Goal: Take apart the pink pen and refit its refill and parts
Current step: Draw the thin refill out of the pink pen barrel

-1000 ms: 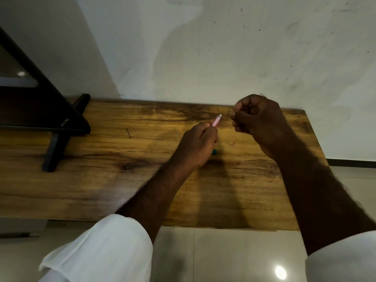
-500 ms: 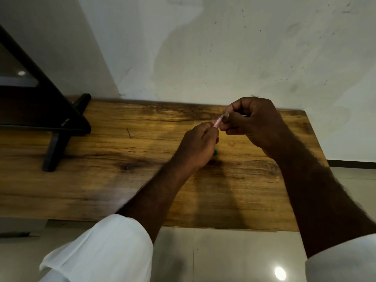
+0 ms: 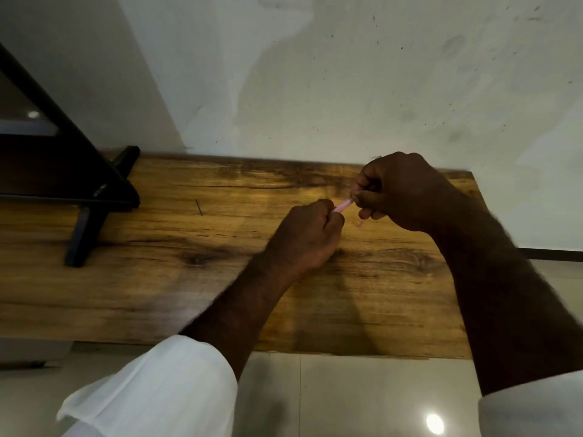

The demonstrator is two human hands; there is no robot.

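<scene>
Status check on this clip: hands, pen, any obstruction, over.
Left hand grips pink pen by its barrel. Right hand pinches the pen's exposed end. Pen held over wooden table; nothing in the way.

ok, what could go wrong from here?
1. The right hand pinches the end of the pink pen held in the left hand; the join is hidden, so a small part may slip.
2. A small pinkish bit lies loose on the table beneath the right hand; a brush could knock it away.
</scene>
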